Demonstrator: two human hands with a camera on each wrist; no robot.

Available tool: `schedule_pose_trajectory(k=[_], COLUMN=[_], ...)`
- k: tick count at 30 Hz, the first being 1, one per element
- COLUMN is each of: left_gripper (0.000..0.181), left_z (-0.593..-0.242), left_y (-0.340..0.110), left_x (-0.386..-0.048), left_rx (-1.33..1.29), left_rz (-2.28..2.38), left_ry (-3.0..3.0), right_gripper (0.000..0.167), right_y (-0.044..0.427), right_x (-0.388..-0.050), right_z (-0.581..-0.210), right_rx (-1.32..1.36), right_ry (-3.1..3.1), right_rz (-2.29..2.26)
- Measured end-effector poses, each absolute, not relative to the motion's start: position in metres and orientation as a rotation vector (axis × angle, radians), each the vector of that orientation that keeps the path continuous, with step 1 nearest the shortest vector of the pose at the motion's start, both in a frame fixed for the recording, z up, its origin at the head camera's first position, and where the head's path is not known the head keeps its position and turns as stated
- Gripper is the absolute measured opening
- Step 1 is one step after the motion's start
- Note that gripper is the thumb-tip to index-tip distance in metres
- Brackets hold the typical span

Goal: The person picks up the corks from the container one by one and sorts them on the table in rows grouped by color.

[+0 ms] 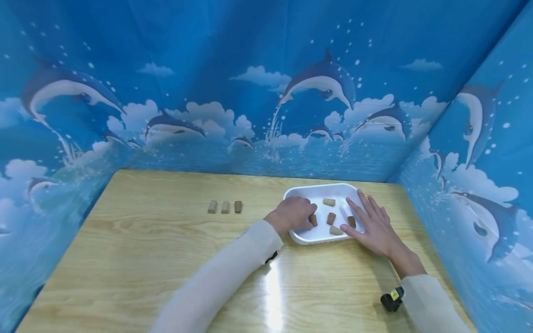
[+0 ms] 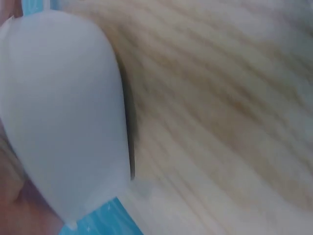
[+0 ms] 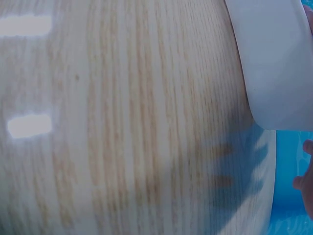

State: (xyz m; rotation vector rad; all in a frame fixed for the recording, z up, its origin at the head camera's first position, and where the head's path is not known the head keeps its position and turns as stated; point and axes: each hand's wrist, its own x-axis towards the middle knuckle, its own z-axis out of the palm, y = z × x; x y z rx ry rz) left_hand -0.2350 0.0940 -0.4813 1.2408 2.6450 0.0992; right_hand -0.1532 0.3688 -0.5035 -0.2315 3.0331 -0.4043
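In the head view my left hand (image 1: pixel 294 214) reaches over the left side of a white tray (image 1: pixel 320 188), fingers curled round a brown cork (image 1: pixel 313 220). My right hand (image 1: pixel 374 225) lies over the tray's right rim with fingers spread; a dark cork (image 1: pixel 351 221) is beneath them and a light cork (image 1: pixel 335 230) lies by the thumb tip. Two further corks, one pale (image 1: pixel 329 202) and one brown (image 1: pixel 331 218), lie in the middle of the tray. Both wrist views show the tray's outer wall, at left (image 2: pixel 63 112) and at upper right (image 3: pixel 276 63).
Three corks stand in a row left of the tray on the wooden table (image 1: pixel 137 249): a greyish one (image 1: pixel 212 206), a pale one (image 1: pixel 225 207) and a dark one (image 1: pixel 238 206). A blue dolphin-print curtain (image 1: pixel 233 83) hangs behind and on the sides.
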Motion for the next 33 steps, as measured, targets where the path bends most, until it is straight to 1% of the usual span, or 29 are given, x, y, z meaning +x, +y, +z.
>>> schedule_pose_trajectory(k=[6,11,17,21,25,33], left_gripper=[0.015,0.019,0.033,0.038,0.036,0.039], left_z=[-0.489,-0.493,-0.490,-0.486,-0.482,-0.464], left_y=[0.102,0.103,0.097,0.087,0.073,0.028], left_x=[-0.231,-0.232,-0.236,-0.237,-0.238,-0.245], left_rx=[1.257,1.257,1.342,1.349,1.326,1.200], left_rz=[0.160,0.182,0.404,0.571,0.681,0.847], left_ry=[2.632,2.660,2.628,2.576,2.542,2.517], right_gripper=[0.091,0.091,0.091,0.091,0.091,0.092], right_y=[0.369,0.368,0.368,0.368,0.367,0.366], right_x=[-0.153,-0.153,-0.153,-0.153,-0.153,-0.153], right_z=[-0.505,-0.505,-0.504,-0.503,-0.503,-0.503], right_rx=[-0.246,-0.247,-0.249,-0.245,-0.241,-0.216], right_ry=[3.042,3.046,3.053,3.051,3.046,3.047], right_rz=[-0.416,-0.412,-0.402,-0.403,-0.406,-0.398])
